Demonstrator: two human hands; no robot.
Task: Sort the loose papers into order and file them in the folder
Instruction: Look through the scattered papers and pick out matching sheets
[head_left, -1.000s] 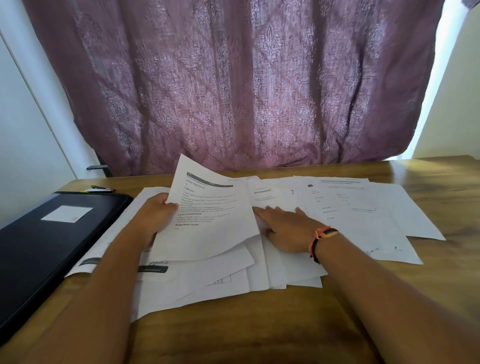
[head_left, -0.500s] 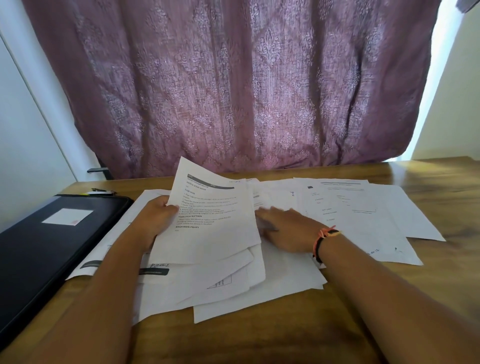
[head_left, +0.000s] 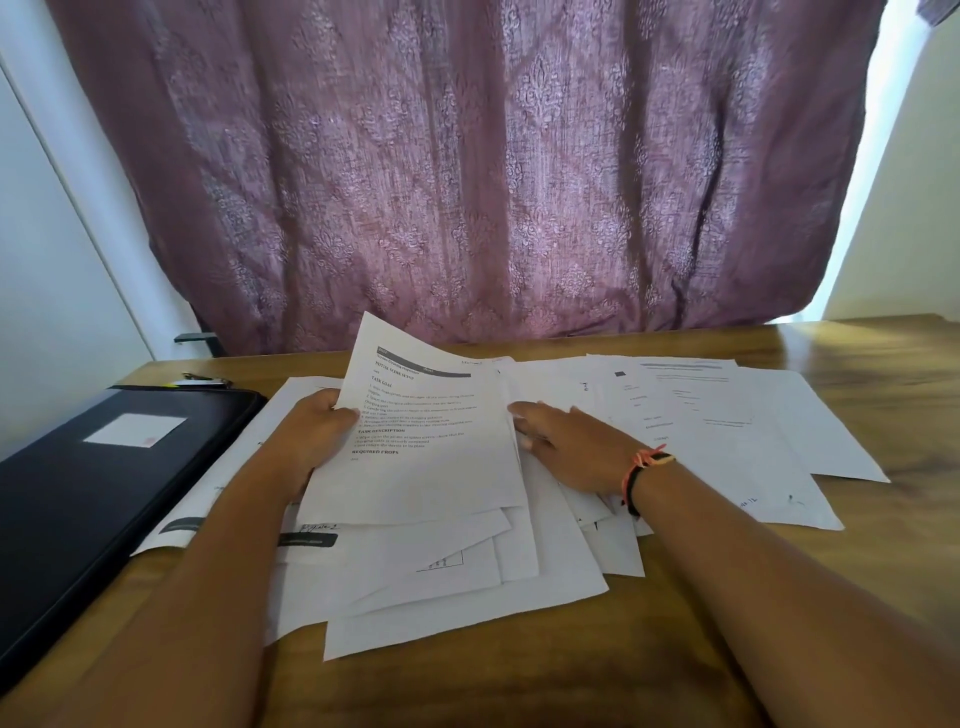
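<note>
On the left, the black folder (head_left: 104, 493) lies closed on the wooden table (head_left: 467, 686). Right of it, my left hand (head_left: 317, 436) grips a printed sheet (head_left: 421, 457) by its left edge, raised off the loose papers (head_left: 727, 467). My right hand (head_left: 576, 452) rests flat on those papers, fingers straight and close together.

Both forearms (head_left: 208, 597) are bare. By the right hand (head_left: 571, 452), the wrist wears two thin bands: an orange thread (head_left: 629, 475), seemingly knotted, and a black cord (head_left: 635, 500).
</note>
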